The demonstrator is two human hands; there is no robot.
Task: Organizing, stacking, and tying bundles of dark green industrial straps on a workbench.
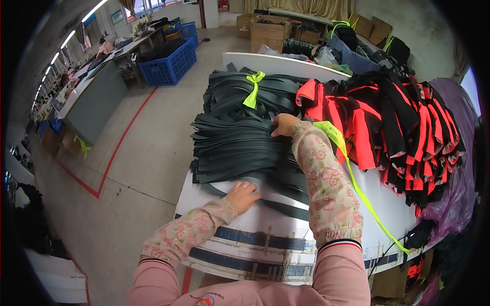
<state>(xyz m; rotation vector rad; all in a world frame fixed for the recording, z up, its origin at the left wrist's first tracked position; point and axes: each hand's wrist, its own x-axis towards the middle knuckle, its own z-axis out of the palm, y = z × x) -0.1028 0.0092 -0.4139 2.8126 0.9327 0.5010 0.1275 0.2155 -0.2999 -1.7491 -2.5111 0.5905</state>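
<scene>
Dark grey flat fabric strips lie in two large stacks across the white table. My right hand [286,124] reaches over the nearer stack [237,145], its thumb and fingers curled onto the strips by the seam between the two stacks. The farther stack [219,94] has a neon yellow-green ribbon [253,89] knotted round it. In front of the stacks, my left hand [244,197] is closed over a loose dark strip [286,208] that slants across the table near its front. Its fingertips are partly hidden. Another long yellow-green ribbon [360,191] trails beside my right forearm.
Black and neon coral fabric pieces [393,122] heap on the table's right, beside purple plastic sheeting [454,153]. A white board [286,64] stands behind the stacks. Beyond are cardboard boxes [268,34], a blue crate [168,61] and a long workbench [94,97] with people.
</scene>
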